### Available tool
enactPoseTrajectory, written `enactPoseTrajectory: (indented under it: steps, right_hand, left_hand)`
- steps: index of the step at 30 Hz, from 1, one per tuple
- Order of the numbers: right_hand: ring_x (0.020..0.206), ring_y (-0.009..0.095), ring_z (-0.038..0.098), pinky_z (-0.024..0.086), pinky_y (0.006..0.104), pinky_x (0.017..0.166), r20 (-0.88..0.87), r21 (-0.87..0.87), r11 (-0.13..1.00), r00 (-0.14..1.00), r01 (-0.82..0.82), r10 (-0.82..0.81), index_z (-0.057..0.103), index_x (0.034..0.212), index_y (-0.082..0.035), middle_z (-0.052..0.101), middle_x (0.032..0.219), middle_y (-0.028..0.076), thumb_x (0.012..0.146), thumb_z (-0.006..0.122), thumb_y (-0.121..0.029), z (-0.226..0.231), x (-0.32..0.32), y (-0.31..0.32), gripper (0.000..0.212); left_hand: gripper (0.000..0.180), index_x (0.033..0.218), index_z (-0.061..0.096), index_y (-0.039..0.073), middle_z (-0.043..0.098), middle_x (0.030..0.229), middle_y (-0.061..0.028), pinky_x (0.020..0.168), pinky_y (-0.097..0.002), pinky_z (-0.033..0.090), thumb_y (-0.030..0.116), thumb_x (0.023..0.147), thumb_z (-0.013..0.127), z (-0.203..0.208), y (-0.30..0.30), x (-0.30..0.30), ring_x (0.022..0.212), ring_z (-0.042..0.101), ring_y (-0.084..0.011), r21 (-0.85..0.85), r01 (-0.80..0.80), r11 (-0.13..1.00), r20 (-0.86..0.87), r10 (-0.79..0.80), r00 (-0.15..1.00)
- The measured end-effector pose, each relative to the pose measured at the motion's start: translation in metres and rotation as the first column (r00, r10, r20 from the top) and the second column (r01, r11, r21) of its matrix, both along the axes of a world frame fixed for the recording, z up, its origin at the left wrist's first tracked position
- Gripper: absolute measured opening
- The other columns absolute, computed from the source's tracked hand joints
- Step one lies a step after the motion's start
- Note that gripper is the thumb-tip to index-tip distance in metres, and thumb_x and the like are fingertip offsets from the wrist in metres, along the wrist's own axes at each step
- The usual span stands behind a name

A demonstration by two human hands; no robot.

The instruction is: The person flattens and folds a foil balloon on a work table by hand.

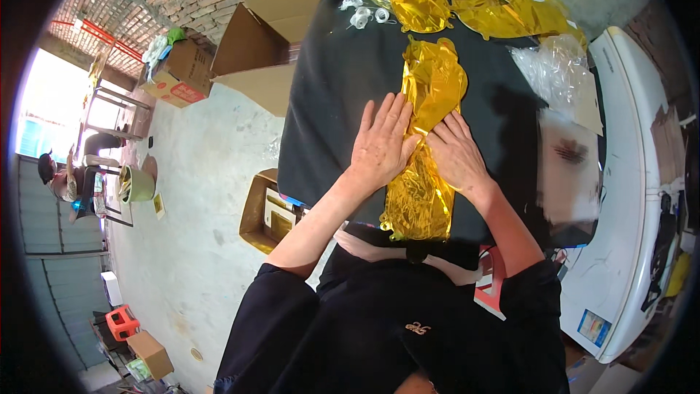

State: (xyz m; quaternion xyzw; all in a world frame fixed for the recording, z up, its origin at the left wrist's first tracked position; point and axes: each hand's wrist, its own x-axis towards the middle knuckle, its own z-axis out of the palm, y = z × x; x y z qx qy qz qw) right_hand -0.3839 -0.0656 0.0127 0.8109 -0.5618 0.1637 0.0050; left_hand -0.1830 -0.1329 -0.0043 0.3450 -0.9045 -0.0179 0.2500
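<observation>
A flattened gold foil balloon [436, 76] lies lengthwise on the black cloth-covered table [328, 117], wrinkled at its near end and narrow at the middle. My left hand [380, 142] rests flat against its left side, fingers stretched forward. On the right side my right hand [459, 155] is also spread flat, its fingertips on the foil. Neither hand grips anything. Part of the balloon's middle is hidden under the hands. Beyond it, more gold foil balloons [503, 7] lie along the table's far edge.
White ribbon rolls [359, 16] sit at the far left of the table. At right are a clear plastic bag [558, 62] and a flat clear-wrapped stack [569, 168], beside a white appliance [612, 248]. Cardboard boxes [248, 47] stand left; a person [67, 175] sits farther off.
</observation>
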Motion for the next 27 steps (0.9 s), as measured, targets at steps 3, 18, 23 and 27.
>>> enactPoseTrajectory:
  steps: [3,18,23,27]
  right_hand:
    - [0.148,0.035,0.043,0.027,0.0514,0.127,0.015,-0.032,0.999,1.000,-0.004,0.005,0.062,0.139,-0.005,0.058,0.147,0.014,0.097,0.058,-0.014,-0.001,-0.001,0.001,0.043]
    - [0.146,0.036,0.043,0.026,0.0521,0.128,0.039,-0.006,1.000,0.999,-0.010,0.010,0.065,0.134,-0.004,0.058,0.145,0.014,0.095,0.062,-0.011,-0.001,-0.001,0.001,0.039]
    - [0.148,0.036,0.042,0.026,0.0525,0.128,0.025,-0.014,1.000,1.000,-0.006,0.007,0.065,0.133,-0.004,0.057,0.147,0.013,0.096,0.060,-0.010,0.001,0.000,0.001,0.037]
    - [0.149,0.038,0.040,0.026,0.0527,0.128,0.010,-0.005,1.000,1.000,-0.015,0.015,0.065,0.132,-0.004,0.055,0.148,0.017,0.095,0.060,-0.009,0.000,-0.001,0.001,0.038]
  left_hand:
    - [0.064,0.154,0.047,-0.001,0.046,0.160,-0.0195,0.125,-0.0571,0.024,0.041,0.106,0.054,0.004,-0.001,0.001,0.152,0.038,-0.0360,0.032,0.013,0.999,-0.027,-0.012,1.000]
    - [0.066,0.161,0.039,0.007,0.036,0.168,-0.0157,0.130,-0.0546,0.011,0.051,0.114,0.028,0.004,-0.027,-0.006,0.160,0.025,-0.0305,0.136,0.101,0.986,0.100,-0.115,0.988]
    - [0.065,0.161,0.040,0.010,0.035,0.169,-0.0139,0.130,-0.0549,0.011,0.052,0.114,0.026,0.005,-0.033,-0.008,0.160,0.025,-0.0302,0.120,0.125,0.985,0.073,-0.134,0.988]
    - [0.060,0.155,0.049,0.006,0.045,0.163,-0.0146,0.128,-0.0570,0.018,0.046,0.112,0.038,0.001,-0.037,-0.013,0.156,0.031,-0.0314,0.026,0.112,0.993,0.035,-0.113,0.993]
